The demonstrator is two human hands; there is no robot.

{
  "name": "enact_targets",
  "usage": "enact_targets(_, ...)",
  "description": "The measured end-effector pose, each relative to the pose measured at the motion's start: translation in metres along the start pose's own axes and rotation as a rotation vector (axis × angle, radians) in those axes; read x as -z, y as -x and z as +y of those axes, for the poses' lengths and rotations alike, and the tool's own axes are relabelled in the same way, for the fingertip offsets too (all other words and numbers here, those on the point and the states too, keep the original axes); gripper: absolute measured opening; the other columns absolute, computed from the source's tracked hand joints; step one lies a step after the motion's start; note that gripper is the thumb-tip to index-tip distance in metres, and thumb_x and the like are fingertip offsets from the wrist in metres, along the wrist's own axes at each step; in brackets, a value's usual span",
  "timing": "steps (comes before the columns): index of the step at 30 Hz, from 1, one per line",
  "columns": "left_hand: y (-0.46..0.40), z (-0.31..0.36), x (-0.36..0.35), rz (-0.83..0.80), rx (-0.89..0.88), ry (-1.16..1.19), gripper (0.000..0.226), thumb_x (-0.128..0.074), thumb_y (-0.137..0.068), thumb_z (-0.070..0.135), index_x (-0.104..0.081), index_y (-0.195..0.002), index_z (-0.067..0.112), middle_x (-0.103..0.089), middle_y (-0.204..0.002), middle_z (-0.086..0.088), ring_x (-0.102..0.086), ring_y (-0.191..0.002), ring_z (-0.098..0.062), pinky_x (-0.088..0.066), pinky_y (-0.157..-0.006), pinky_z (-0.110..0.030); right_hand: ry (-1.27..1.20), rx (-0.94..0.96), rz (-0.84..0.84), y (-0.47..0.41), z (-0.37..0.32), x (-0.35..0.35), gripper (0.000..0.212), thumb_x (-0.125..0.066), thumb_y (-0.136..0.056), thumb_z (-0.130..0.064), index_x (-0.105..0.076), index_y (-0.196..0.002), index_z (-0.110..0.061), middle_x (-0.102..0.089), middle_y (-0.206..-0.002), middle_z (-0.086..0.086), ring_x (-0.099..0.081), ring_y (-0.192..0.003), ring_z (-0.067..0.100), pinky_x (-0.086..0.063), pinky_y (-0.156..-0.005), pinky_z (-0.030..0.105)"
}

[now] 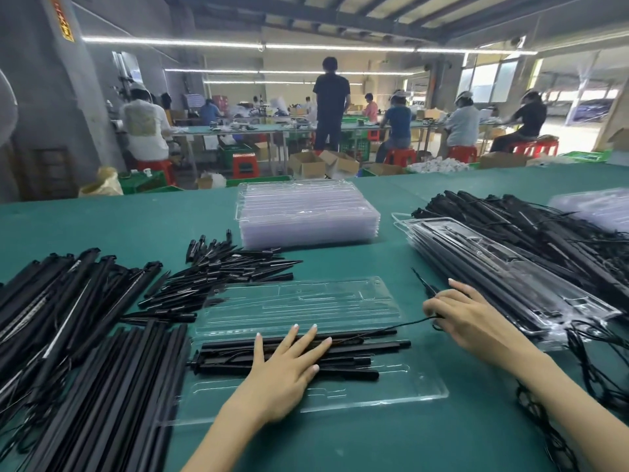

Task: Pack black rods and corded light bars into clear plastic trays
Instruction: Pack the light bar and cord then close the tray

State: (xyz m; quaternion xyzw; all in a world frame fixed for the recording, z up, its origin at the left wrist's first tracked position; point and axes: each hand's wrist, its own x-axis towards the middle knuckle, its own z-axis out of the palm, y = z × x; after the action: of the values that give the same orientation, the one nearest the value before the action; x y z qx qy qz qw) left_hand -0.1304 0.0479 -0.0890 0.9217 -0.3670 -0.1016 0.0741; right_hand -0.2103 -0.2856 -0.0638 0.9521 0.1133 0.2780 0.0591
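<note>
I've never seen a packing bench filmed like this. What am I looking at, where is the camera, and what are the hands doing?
There is no machine: the camera sits on a worker's head, looking down at their own hands. The left hand presses flat on black rods lying in an open clear tray. The right hand pinches a thin black cord. On the green table lie more rods, short black spikes, empty stacked trays and filled trays.
</note>
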Motion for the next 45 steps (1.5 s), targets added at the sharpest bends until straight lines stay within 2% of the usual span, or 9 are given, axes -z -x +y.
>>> enact_targets(7,-0.002,0.003,0.004,-0.016,0.006,0.040,0.047,-0.018,-0.104,0.037,-0.002,-0.147,0.051,0.013,-0.155,0.025,0.017,-0.144,-0.007,0.019,-0.109,-0.060,0.032,0.075,-0.095,0.003,-0.008,0.016,0.033,-0.087,-0.064,-0.009,-0.071,-0.090,-0.021,-0.052,-0.059,-0.002,-0.050,-0.043,0.020,-0.042,-0.040,0.023)
enact_targets(13,-0.011,0.023,0.010,-0.010,-0.018,0.006,0.052,-0.022,-0.103,0.040,-0.006,-0.152,0.032,0.013,-0.157,0.021,0.014,-0.144,-0.004,0.018,-0.110,-0.059,0.137,0.170,-0.054,-0.001,-0.017,0.024,0.019,-0.053,-0.088,-0.025,-0.068,-0.078,-0.026,-0.050,-0.062,-0.007,-0.051,-0.056,0.017,-0.029,-0.062,0.025)
enact_targets(24,-0.047,0.083,-0.008,-0.017,-0.192,-0.042,0.056,-0.013,-0.103,0.045,0.004,-0.152,0.026,0.010,-0.158,0.016,0.017,-0.143,-0.004,0.024,-0.111,-0.050,0.258,0.147,-0.220,-0.004,-0.056,0.032,0.014,-0.076,-0.061,-0.021,-0.065,-0.070,-0.023,-0.052,-0.065,-0.004,-0.053,-0.060,0.018,-0.031,-0.063,0.029)
enact_targets(27,-0.050,0.083,-0.014,-0.007,-0.190,-0.062,0.057,-0.013,-0.102,0.045,0.004,-0.152,0.024,0.013,-0.158,0.014,0.018,-0.144,-0.006,0.023,-0.112,-0.049,0.145,0.125,-0.270,0.005,-0.065,0.028,0.046,-0.060,-0.065,-0.023,-0.069,-0.110,-0.022,-0.055,-0.071,-0.007,-0.055,-0.064,0.016,-0.032,-0.069,0.031)
enact_targets(31,-0.053,0.082,-0.011,-0.049,-0.184,0.046,0.058,-0.016,-0.102,0.047,0.003,-0.153,0.025,0.011,-0.158,0.014,0.017,-0.143,-0.004,0.023,-0.112,-0.048,-0.074,-0.023,-0.398,0.010,-0.069,0.024,0.059,-0.035,-0.090,-0.011,-0.024,-0.146,-0.026,-0.049,-0.116,-0.008,-0.047,-0.107,0.013,-0.033,-0.094,0.022)
enact_targets(37,-0.043,0.089,0.001,0.157,-0.203,0.257,0.063,-0.041,-0.100,0.033,-0.007,-0.153,0.025,0.001,-0.159,0.013,0.012,-0.145,-0.004,0.016,-0.116,-0.042,-0.354,-0.305,-0.226,-0.005,-0.070,0.041,0.043,-0.053,-0.090,-0.006,-0.046,-0.126,-0.028,-0.053,-0.098,-0.009,-0.055,-0.083,0.008,-0.045,-0.081,0.029)
enact_targets(41,-0.011,0.133,-0.006,0.537,-0.094,0.819,0.033,-0.057,-0.087,0.010,-0.047,-0.112,0.029,-0.055,-0.117,0.009,-0.048,-0.103,0.007,-0.034,-0.094,-0.010,-0.639,-0.449,0.016,-0.028,-0.073,0.045,0.038,-0.059,-0.082,0.005,-0.061,-0.106,-0.024,-0.051,-0.096,-0.005,-0.054,-0.059,0.006,-0.048,-0.057,0.014)
enact_targets(43,-0.004,0.162,-0.013,0.323,-0.022,1.123,0.029,-0.061,-0.086,0.009,-0.045,-0.100,0.029,-0.059,-0.101,0.008,-0.050,-0.076,0.006,-0.044,-0.076,-0.015,-0.906,-0.674,0.048,-0.047,-0.073,0.044,0.031,-0.057,-0.083,0.007,-0.064,-0.095,-0.021,-0.053,-0.095,0.003,-0.055,-0.050,0.008,-0.048,-0.046,0.015)
enact_targets(45,-0.006,0.186,-0.027,0.089,-0.024,1.180,0.049,-0.068,-0.084,0.025,-0.039,-0.123,0.026,-0.050,-0.123,0.007,-0.050,-0.098,0.004,-0.043,-0.094,-0.021,-1.247,-0.930,0.043,-0.066,-0.072,0.044,0.028,-0.052,-0.086,0.011,-0.064,-0.092,-0.014,-0.052,-0.092,0.009,-0.055,-0.047,0.008,-0.049,-0.047,0.016)
